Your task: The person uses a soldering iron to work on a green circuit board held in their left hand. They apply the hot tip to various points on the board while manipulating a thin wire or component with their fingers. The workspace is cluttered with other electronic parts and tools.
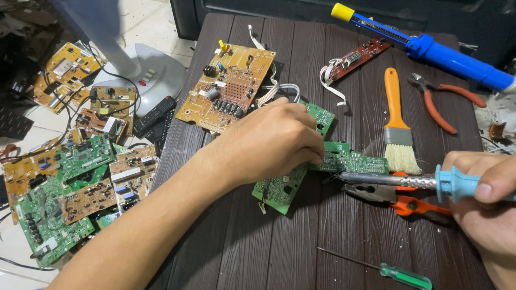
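Right now the left hand presses down flat on a cluster of small green circuit boards at the middle of the dark wooden table, its fingers curled over them and pinning them in place. The right hand is closed around the pale blue handle of a soldering iron. The iron's long axis runs nearly level, from the right hand leftward, and its tip meets the lower right edge of the green boards, just beside the left fingertips. So the boards lie directly under the left hand, which is the nearer one, and to the left of the right hand, reached only through the iron.

Just under the iron's shaft, to the right of the boards, lies a pair of orange-handled pliers, close enough to crowd the shaft. A brush with an orange handle lies above the iron, its bristles close to the boards' right edge. Behind the boards sits a larger tan circuit board with ribbon cables. Farther right of the boards lie orange cutters and a blue desoldering pump; a green-handled screwdriver lies nearer the person.
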